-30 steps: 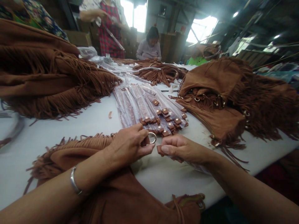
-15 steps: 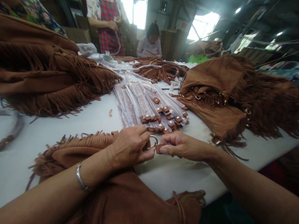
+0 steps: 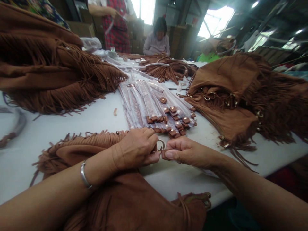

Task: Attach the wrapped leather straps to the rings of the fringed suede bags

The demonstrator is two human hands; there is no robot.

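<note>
My left hand [image 3: 138, 146] is closed on a metal ring [image 3: 160, 144], which shows between my two hands. The ring's link to the brown fringed bag [image 3: 113, 205] below is hidden by my fingers. My right hand [image 3: 190, 152] pinches the end of a brown strap [image 3: 164, 154] right beside the ring; whether the strap passes through it I cannot tell. The bag lies under my left forearm, its far end with metal fittings [image 3: 207, 196] near the table edge. Just beyond my hands is a pile of plastic-wrapped straps [image 3: 154, 102] with brown snap ends.
Fringed brown bags are heaped at left [image 3: 60, 70] and right [image 3: 223, 83]. Loose brown strips [image 3: 168, 69] lie farther back on the white table [image 3: 96, 122]. A person in a checked apron [image 3: 117, 29] stands across the table, and another person [image 3: 157, 41] sits there.
My hands stay together at the ring, with the strap end shifted slightly toward it. The view has tilted and moved a little. The standing person's hands have moved with a pale strip.
</note>
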